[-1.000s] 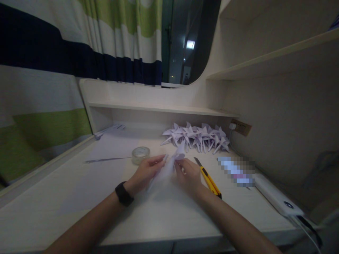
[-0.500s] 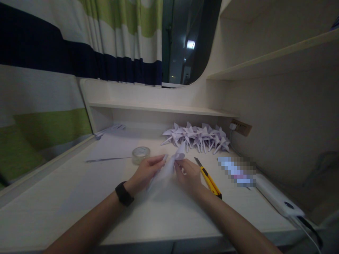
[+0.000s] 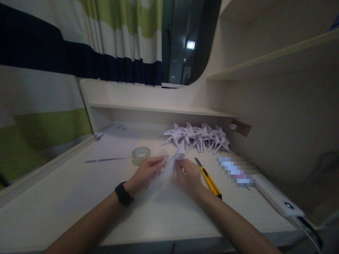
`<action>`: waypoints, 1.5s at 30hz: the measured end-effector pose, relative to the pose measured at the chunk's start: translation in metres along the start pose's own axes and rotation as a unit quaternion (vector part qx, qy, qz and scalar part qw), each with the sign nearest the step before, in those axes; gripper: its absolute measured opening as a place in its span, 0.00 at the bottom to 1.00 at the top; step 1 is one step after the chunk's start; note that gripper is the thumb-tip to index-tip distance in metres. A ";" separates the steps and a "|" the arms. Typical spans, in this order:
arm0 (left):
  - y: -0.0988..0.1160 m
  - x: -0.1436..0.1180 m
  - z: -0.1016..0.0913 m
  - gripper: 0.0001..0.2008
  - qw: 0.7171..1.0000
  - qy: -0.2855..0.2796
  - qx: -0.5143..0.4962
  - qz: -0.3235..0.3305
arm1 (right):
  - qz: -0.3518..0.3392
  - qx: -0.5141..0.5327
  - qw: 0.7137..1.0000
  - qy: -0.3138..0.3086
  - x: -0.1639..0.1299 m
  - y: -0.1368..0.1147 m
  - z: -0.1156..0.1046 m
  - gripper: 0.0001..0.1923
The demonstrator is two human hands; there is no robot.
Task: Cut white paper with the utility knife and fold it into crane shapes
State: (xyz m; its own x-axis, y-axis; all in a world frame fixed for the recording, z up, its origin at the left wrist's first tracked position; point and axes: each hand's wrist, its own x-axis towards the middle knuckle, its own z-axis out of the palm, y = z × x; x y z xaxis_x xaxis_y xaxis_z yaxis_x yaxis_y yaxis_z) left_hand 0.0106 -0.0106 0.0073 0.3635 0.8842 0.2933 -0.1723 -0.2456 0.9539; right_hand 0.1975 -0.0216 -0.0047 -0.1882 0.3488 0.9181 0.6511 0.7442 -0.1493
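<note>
Above the middle of the desk, my left hand [image 3: 147,173] is closed round a slim white paper stick [image 3: 166,158], whose lower part is blurred. My right hand [image 3: 189,174] pinches a white paper pinwheel [image 3: 180,153] with curled blades, close to the stick. Whether stick and pinwheel are joined cannot be seen. Just behind my left hand lies a roll of clear tape [image 3: 141,155]. A yellow box cutter [image 3: 210,180] with its blade out rests to the right of my right hand.
Several finished-looking paper pinwheels [image 3: 198,135] are heaped at the back under the shelf [image 3: 164,108]. White paper sheets [image 3: 111,146] lie at the left, with a thin rod [image 3: 108,160] across them. A pixelated phone-like object [image 3: 235,171] and a white power strip [image 3: 278,195] lie on the right.
The paper between my hands has shifted slightly and its lower part is blurred by motion. Both hands stay almost in place.
</note>
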 end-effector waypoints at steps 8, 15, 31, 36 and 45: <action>-0.002 0.001 -0.003 0.18 0.999 0.018 0.028 -0.010 | 0.007 0.002 1.000 -0.010 0.000 0.000 0.000 0.05; -0.006 0.003 -0.007 0.20 0.996 0.090 0.015 -0.018 | -0.005 0.009 1.000 0.001 -0.001 0.001 0.000 0.05; 0.009 -0.002 0.002 0.15 0.990 0.100 0.101 -0.018 | -0.018 0.012 1.000 -0.017 -0.002 0.001 0.001 0.04; 0.006 0.000 0.001 0.15 0.990 0.103 0.093 -0.015 | -0.013 0.004 1.000 -0.017 -0.002 0.001 0.002 0.04; 0.005 -0.001 -0.001 0.15 0.992 0.091 0.091 -0.009 | -0.022 -0.005 1.000 -0.017 -0.001 0.001 0.001 0.05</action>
State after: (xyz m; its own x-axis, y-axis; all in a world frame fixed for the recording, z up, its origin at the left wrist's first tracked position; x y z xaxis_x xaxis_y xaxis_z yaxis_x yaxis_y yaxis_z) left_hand 0.0089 -0.0126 0.0114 0.1914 0.9418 0.2763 0.0066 -0.2827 0.9592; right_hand 0.1973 -0.0207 -0.0066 -0.2416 0.3349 0.9108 0.6481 0.7542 -0.1053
